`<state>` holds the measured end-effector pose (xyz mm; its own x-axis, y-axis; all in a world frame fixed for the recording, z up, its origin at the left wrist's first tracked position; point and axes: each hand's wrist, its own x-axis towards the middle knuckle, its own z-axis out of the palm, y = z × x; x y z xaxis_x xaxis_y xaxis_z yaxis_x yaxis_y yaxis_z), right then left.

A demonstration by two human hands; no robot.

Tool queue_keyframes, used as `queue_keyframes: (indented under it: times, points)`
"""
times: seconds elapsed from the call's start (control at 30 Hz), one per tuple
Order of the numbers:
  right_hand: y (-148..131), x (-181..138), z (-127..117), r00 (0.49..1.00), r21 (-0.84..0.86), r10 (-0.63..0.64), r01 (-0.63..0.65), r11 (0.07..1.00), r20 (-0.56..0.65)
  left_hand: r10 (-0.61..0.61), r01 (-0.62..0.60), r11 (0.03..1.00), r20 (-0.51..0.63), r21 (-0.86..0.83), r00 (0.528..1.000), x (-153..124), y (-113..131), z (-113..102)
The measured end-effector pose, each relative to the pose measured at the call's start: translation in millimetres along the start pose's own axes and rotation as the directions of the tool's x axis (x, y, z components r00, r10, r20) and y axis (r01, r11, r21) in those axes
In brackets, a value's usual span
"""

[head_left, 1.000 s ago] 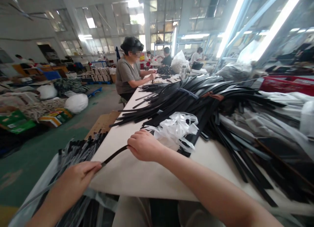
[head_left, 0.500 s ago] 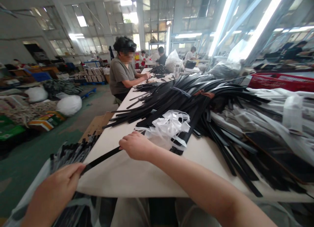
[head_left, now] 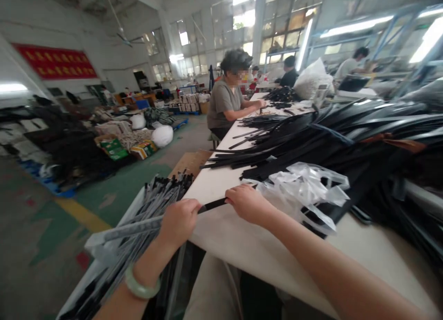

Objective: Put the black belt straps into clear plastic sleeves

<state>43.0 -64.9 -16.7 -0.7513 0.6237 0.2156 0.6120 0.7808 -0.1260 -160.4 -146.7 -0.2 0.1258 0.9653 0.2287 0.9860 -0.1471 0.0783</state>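
A black strap point(head_left: 214, 204) stretches between my two hands over the table's near left corner. My left hand point(head_left: 179, 221), with a pale green bangle point(head_left: 141, 283) on its wrist, is closed round the strap. A clear plastic sleeve point(head_left: 133, 228) runs out from the left side of that hand. My right hand point(head_left: 248, 204) pinches the strap's other end just above the white tabletop point(head_left: 204, 184). Crumpled clear plastic bags point(head_left: 304, 186) lie beside my right hand, partly over a large pile of black straps point(head_left: 374, 131).
Below the table's left edge are several plastic-sleeved straps point(head_left: 162, 195) and a cardboard piece point(head_left: 190, 165). A co-worker point(head_left: 224, 98) sits farther along the table's left side. Bags and boxes, including a white sack point(head_left: 162, 136), stand on the floor at left.
My view has turned left. My left hand has come up nearer my right hand, so less strap shows between them. The plastic sleeve now shows beyond my left hand.
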Motion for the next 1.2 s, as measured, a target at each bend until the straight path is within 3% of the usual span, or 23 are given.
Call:
queue_keyframes:
  times: [0.13, 0.27, 0.37, 0.6, 0.83, 1.0, 1.2]
  points:
    - [-17.7, -6.0, 6.1, 0.996, 0.052, -0.088, 0.090, 0.995, -0.033, 0.060, -0.062, 0.997, -0.029, -0.039, 0.998, 2.5, 27.8, 11.7]
    - [6.1, -6.6, 7.0, 1.000, -0.047, 0.006, -0.007, 0.999, -0.010, 0.017, -0.017, 1.000, -0.035, -0.005, 0.999, 4.1, 11.1, 13.5]
    - [15.2, -2.8, 14.2, 1.000, -0.055, 0.008, -0.010, 0.998, -0.030, -0.025, 0.025, 1.000, -0.038, 0.010, 0.999, 4.3, -1.1, 13.4]
    - [1.3, -8.9, 24.4, 0.983, 0.017, -0.144, 0.146, 0.989, -0.113, 0.118, -0.121, 0.987, -0.033, -0.103, 0.992, 13.4, 31.5, 25.7]
    - [3.3, -5.8, 16.8, 0.992, 0.112, -0.116, 0.120, 0.986, -0.043, 0.116, -0.110, 0.970, 0.015, -0.218, 0.993, 9.1, 7.8, 15.9]
    - [-8.5, -5.3, 13.3, 0.997, 0.089, -0.078, 0.079, 0.993, -0.007, 0.133, -0.126, 0.970, 0.017, -0.209, 0.991, 7.1, 17.3, 18.9]
    - [2.4, -3.8, -4.7, 0.997, -0.003, 0.034, -0.034, 0.999, 0.063, 0.010, -0.004, 0.990, 0.039, -0.144, 0.999, 4.9, -2.1, 8.3]
